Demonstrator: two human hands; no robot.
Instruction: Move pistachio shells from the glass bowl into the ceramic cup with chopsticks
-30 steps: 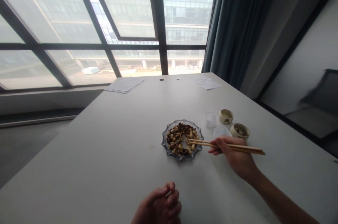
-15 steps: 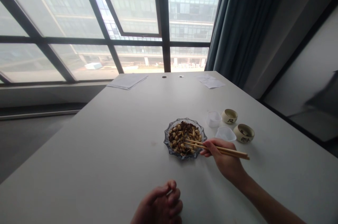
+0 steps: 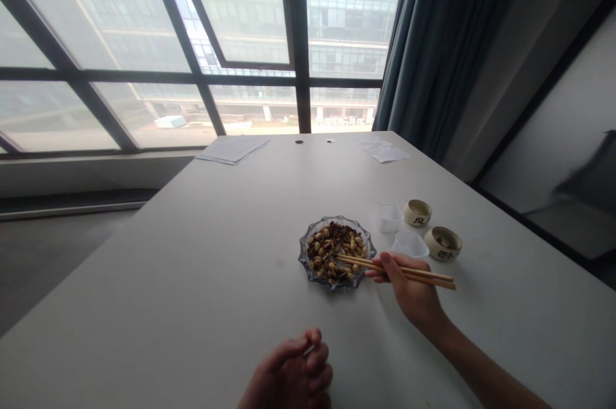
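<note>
the glass dish (image 3: 304, 261) in front of you holds a mix of pale nuts (image 3: 325, 248) and dark seeds (image 3: 342, 231), heaped across most of its floor. just beyond your right hand sit two clear plastic cups (image 3: 389, 217), one behind the other, and you cannot tell whether anything is in them. right of those stand two small cream ceramic cups (image 3: 417, 212); the nearer one has something dark inside, too small to make out.

the white table (image 3: 192, 280) runs wide and bare to the left of the dish, and its far edge meets the window with a stack of papers (image 3: 233, 148) at the left corner and a loose sheet (image 3: 385, 152) at the right. the table's right edge passes well beyond the ceramic cups.

your right hand (image 3: 409, 290) lies low over the table just right of the dish, forearm coming in from the lower right. its fingers are closed round a pair of wooden chopsticks (image 3: 394, 269), held almost level, with the tips reaching over the rim and into the nuts; the tips sit close together, and whether they pinch a nut is too small to tell. your left hand (image 3: 289, 377) rests at the near edge, well apart from the dish, fingers curled in a loose fist with something small and pale showing between them.
</note>
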